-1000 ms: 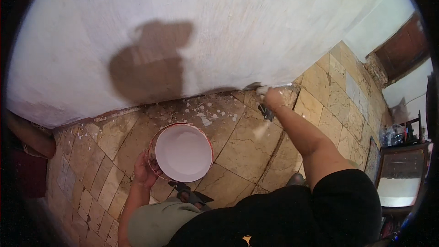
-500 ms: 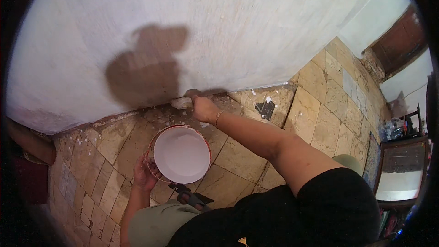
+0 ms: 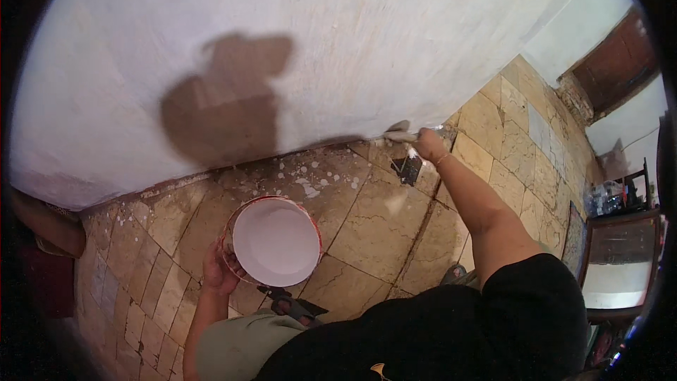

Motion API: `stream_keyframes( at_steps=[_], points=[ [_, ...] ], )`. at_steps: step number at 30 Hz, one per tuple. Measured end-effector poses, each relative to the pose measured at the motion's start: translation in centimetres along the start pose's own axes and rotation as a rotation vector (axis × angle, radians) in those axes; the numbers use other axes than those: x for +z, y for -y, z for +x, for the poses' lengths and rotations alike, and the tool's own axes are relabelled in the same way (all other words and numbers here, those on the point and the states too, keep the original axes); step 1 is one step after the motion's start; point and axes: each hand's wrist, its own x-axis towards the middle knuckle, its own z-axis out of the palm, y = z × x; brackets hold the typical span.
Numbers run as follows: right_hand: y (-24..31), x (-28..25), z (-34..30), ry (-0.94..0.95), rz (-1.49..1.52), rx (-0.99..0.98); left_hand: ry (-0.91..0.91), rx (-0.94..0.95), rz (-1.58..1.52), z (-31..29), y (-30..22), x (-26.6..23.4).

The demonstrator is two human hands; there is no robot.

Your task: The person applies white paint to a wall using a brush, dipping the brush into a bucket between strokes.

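My left hand (image 3: 220,269) is closed on the near left edge of a round bucket (image 3: 321,234) with a reddish rim. White paint (image 3: 276,243) shows inside it. My right arm reaches out to the foot of the white wall (image 3: 367,35). There my right hand (image 3: 431,145) is closed around a paintbrush, its pale bristles (image 3: 400,135) lying along the wall's bottom edge. Most of its handle is hidden by my fingers.
White splatters (image 3: 307,180) dot the tan floor tiles (image 3: 381,240) along the wall. A dark patch (image 3: 407,168) lies below my right hand. Brown furniture (image 3: 49,229) stands at the left; a framed cabinet (image 3: 620,261) and plastic bottles (image 3: 605,199) are at the right.
My right hand has moved right along the wall's base with the paintbrush, uncovering splattered floor. The bucket in my left hand has shifted slightly to the left.
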Motion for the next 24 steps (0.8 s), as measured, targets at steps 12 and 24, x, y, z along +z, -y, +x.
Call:
stream_keyframes(
  at_steps=[12,24],
  points=[
    [-9.3,-2.0,0.9,-0.187,-0.007,0.308,-0.036,0.007,0.028,-0.2,-0.4,0.9],
    [4.9,3.3,-3.2,-0.041,0.126,-0.117,-0.025,-0.056,-0.081,0.0,-0.7,1.1]
  ],
)
